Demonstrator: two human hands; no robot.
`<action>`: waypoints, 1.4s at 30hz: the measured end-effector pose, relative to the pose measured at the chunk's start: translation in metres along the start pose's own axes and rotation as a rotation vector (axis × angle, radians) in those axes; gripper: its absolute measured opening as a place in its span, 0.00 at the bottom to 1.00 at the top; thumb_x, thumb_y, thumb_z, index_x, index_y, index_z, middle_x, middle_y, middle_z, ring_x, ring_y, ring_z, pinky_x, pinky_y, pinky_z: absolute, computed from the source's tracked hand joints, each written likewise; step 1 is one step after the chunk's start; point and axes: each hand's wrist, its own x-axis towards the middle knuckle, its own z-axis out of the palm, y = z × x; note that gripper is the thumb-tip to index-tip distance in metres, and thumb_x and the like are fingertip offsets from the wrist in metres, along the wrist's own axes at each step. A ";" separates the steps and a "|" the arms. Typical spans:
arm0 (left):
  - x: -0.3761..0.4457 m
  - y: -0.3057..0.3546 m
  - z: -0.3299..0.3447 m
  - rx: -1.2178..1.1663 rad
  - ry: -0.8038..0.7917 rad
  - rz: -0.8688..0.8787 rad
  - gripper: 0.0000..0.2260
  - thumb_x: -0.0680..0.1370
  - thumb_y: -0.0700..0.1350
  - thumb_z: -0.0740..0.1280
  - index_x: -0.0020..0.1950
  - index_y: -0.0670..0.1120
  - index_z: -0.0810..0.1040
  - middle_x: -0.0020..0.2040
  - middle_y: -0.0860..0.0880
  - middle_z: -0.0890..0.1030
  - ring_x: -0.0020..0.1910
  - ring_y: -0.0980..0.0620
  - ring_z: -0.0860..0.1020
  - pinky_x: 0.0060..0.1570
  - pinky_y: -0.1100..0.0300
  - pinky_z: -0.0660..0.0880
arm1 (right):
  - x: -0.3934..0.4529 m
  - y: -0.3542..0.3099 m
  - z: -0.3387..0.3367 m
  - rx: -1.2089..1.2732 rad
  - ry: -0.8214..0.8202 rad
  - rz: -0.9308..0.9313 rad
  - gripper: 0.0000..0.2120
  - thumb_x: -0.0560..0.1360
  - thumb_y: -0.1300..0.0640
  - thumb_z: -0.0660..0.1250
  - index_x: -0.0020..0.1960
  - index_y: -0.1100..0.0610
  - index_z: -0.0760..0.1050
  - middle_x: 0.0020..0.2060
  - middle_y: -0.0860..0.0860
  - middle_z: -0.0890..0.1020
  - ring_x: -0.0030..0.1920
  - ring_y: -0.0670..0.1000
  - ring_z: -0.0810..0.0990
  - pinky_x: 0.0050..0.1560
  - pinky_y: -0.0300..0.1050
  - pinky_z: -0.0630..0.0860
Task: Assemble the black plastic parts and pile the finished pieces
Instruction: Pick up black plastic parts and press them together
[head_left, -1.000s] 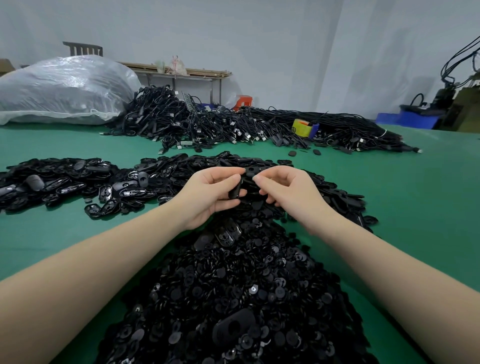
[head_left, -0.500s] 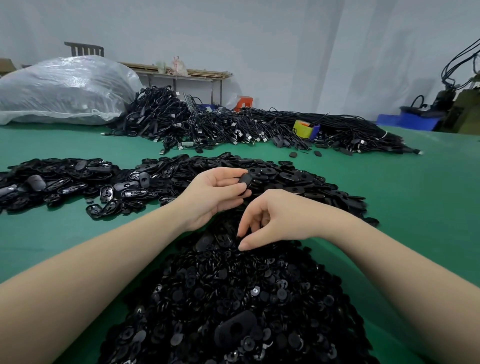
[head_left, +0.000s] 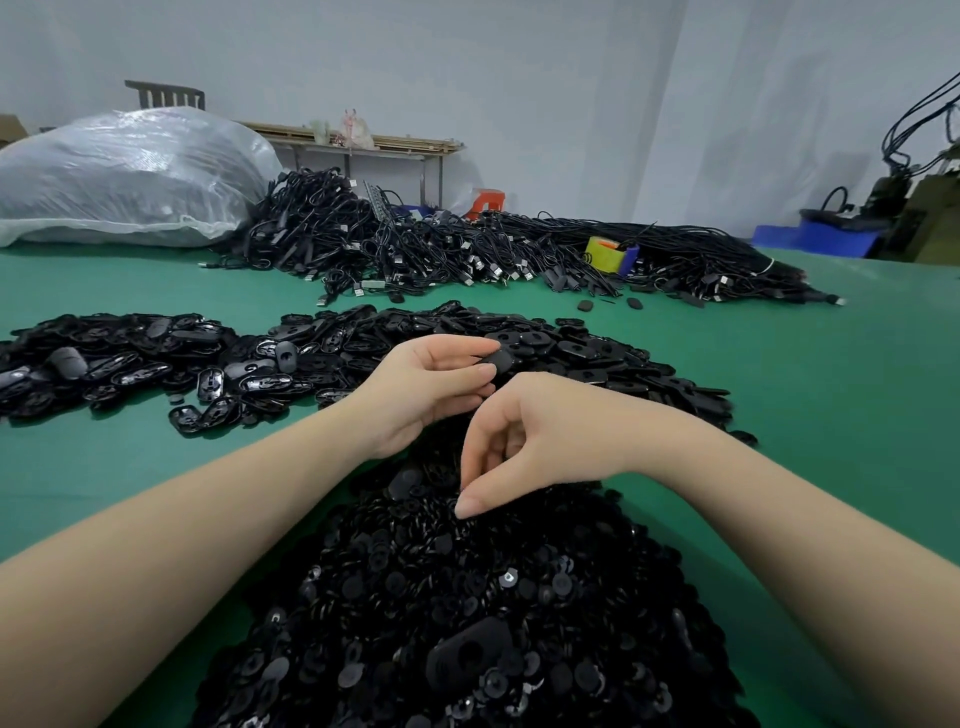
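Fingers: left hand pinches a shell; right hand curls, thumb tip touching the discs — whether it grips one, cannot tell.
Shell: held above the shell pile on a green table.

a clear plastic sack lies beside tangled black cables on the green table.

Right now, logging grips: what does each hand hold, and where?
Left hand pinches a black oval part by its near end. Right hand reaches into the small-parts pile; holding anything, cannot tell.
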 end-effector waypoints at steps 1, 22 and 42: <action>0.000 0.000 0.001 0.004 0.012 -0.007 0.12 0.69 0.40 0.73 0.51 0.48 0.84 0.44 0.48 0.86 0.42 0.54 0.84 0.52 0.57 0.80 | -0.001 -0.002 0.001 0.001 -0.036 -0.005 0.10 0.67 0.44 0.78 0.43 0.47 0.84 0.37 0.46 0.84 0.31 0.38 0.75 0.32 0.31 0.69; -0.001 0.003 0.001 -0.046 0.021 -0.012 0.11 0.78 0.33 0.66 0.58 0.42 0.81 0.44 0.45 0.86 0.37 0.54 0.84 0.34 0.64 0.80 | 0.007 0.008 0.003 0.233 0.232 -0.031 0.05 0.72 0.58 0.72 0.38 0.51 0.81 0.38 0.52 0.86 0.37 0.53 0.83 0.43 0.50 0.78; -0.004 0.003 0.008 0.118 -0.022 -0.019 0.09 0.79 0.38 0.68 0.50 0.50 0.85 0.50 0.49 0.87 0.52 0.55 0.84 0.43 0.66 0.79 | 0.020 0.050 0.033 0.152 1.017 -0.079 0.10 0.73 0.59 0.73 0.46 0.43 0.84 0.37 0.43 0.82 0.38 0.43 0.78 0.39 0.35 0.74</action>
